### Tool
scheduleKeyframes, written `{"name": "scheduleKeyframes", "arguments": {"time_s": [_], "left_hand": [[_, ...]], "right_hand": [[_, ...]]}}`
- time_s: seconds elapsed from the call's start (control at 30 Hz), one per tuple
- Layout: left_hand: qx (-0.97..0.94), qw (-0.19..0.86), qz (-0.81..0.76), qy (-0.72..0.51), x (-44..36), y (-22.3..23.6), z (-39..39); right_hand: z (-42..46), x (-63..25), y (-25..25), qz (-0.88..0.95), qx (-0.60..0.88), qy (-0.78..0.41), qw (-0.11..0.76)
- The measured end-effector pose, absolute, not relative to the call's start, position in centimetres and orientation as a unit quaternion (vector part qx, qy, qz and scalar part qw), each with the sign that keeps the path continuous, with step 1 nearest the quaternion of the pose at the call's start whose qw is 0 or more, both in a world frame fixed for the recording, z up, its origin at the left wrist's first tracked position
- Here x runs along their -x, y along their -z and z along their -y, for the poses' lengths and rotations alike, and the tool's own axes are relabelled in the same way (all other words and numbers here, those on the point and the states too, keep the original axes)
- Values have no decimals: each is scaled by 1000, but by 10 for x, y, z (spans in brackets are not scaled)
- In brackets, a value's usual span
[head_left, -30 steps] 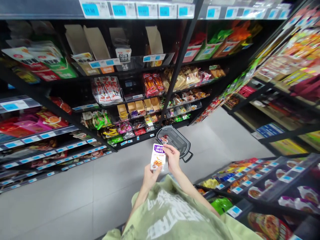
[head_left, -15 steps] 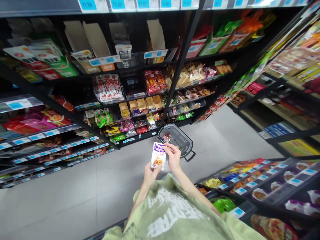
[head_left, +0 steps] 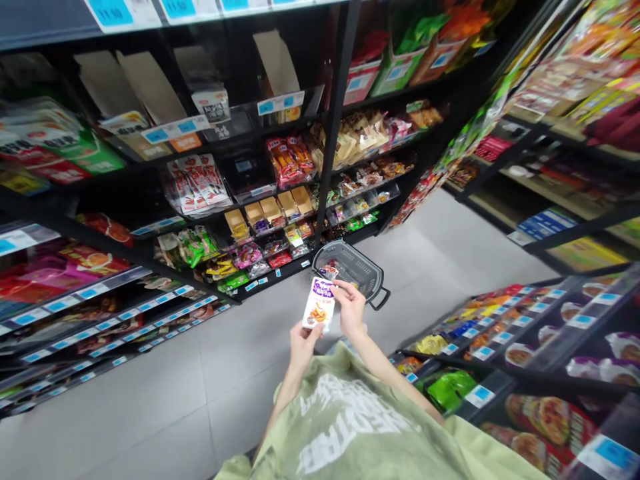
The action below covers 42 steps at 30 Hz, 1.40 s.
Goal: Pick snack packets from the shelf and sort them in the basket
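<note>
Between my hands is a white and purple snack packet (head_left: 319, 305) with a picture of food on its front, held up in front of my chest. My left hand (head_left: 303, 343) grips its lower edge, thumb on the front. The upper right corner is pinched by my right hand (head_left: 351, 305). Beyond the packet, a grey shopping basket (head_left: 370, 263) stands on the floor against the shelf. A small packet (head_left: 329, 269) lies inside it; the rest of its contents is partly covered by my hand and the packet.
Tall black shelves of bagged snacks (head_left: 290, 160) rise ahead, with blue price tags along their edges. To the right are more shelves (head_left: 545, 200); a low rack of packets (head_left: 450, 387) stands close by my right arm. The floor (head_left: 250, 360) is grey tile.
My view has turned and shifted slightly, so the shelves ahead appear further left. Both hands still hold the packet, which now tilts a little to the right.
</note>
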<state>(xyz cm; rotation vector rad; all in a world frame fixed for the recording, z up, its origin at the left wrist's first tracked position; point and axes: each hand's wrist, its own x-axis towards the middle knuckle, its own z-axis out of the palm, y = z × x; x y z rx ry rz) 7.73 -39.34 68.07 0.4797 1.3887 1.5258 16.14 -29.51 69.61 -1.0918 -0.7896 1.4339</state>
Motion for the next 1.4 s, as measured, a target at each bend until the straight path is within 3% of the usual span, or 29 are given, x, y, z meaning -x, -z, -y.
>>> {"name": "scheduleKeyframes", "arguments": {"time_s": [0.47,0.83,1.4], "left_hand": [[-196,476,-596,-616,-75,-680,408],[-216,524,-575,-590,-69,-678,413],[-210,475,-584,-624,-81,-668,418]], "right_hand": [[307,-155,-691,317,468,-639,522],[313,-158,-695,346,464,-630,518],[312,-162,-688,329,446,-675,487]]}}
